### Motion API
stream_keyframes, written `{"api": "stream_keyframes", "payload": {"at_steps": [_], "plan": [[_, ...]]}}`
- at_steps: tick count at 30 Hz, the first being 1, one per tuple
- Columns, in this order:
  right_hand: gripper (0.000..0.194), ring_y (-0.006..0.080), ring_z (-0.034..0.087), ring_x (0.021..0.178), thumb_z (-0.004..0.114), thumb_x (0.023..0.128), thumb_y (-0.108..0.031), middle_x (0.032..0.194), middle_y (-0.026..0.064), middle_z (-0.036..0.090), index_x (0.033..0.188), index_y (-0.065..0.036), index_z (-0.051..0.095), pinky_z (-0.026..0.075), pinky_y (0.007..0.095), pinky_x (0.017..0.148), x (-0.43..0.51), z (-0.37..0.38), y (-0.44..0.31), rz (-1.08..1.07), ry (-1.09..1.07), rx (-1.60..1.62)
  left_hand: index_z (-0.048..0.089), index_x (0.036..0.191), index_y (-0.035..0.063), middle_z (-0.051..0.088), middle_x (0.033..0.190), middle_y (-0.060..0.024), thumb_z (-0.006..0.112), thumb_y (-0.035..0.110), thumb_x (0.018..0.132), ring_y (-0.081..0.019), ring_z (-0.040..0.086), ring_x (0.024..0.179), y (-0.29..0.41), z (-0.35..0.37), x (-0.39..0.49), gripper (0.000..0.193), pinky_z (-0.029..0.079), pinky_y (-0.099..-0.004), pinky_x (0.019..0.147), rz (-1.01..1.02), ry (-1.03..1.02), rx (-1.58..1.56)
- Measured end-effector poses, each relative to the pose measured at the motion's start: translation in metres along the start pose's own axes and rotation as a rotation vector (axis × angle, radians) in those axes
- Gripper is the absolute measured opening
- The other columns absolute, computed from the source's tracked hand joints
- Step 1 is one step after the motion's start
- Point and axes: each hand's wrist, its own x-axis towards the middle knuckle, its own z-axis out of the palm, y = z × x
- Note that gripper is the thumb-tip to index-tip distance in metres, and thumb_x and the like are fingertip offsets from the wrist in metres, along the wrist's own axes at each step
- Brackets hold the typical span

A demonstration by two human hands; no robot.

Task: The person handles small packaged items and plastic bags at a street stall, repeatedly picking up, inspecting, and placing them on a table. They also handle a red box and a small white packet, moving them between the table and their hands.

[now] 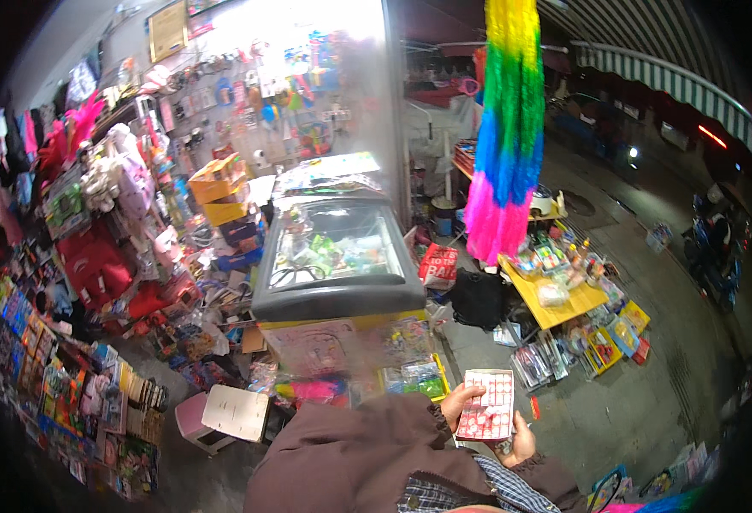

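Observation:
A shallow open box (488, 405) holds rows of small red-and-white pieces and lies between both hands, low and right of the middle. My left hand (461, 404) grips its left edge, the thumb resting over the top of the pieces. Around the lower right corner is my right hand (517, 442), thumb against the side and fingers partly hidden beneath the box. Something small and greyish shows by the right fingers, too unclear to name. Both forearms are in brown jacket sleeves.
Ahead stands a glass-topped chest freezer (337, 240). Goods cover a yellow table (536, 298) to the right. Multicoloured tinsel streamers (507, 141) hang above. Stools (235, 410) and stacked goods (74, 391) stand left. A red bag (438, 266) sits beside the freezer.

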Motion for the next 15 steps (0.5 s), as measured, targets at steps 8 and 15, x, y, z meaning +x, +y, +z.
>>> {"api": "stream_keyframes", "payload": {"at_steps": [8,15], "plan": [[0.053,0.0292,0.059,0.107,0.026,0.1,-0.039,0.121,0.0177,0.057,0.127,0.002,0.045,0.046,0.0445,0.095,0.019,0.0,0.031,0.002,-0.059,-0.039,0.047,0.122,0.0011,0.064,0.105,-0.0148,0.056,0.016,0.087,-0.0246,0.066,0.089,0.004,-0.013,-0.065,0.039,0.055,-0.0392,0.081,0.13,-0.026,-0.005],[0.051,0.0315,0.058,0.106,0.029,0.099,-0.037,0.117,0.0198,0.059,0.122,0.004,0.048,0.045,0.0456,0.096,0.032,0.002,0.046,0.095,-0.103,0.037,0.047,0.123,0.0017,0.064,0.106,-0.0171,0.056,0.02,0.088,-0.0262,0.066,0.092,-0.002,-0.006,-0.128,0.04,0.055,-0.0403,0.083,-0.168,0.064,-0.043]]}}
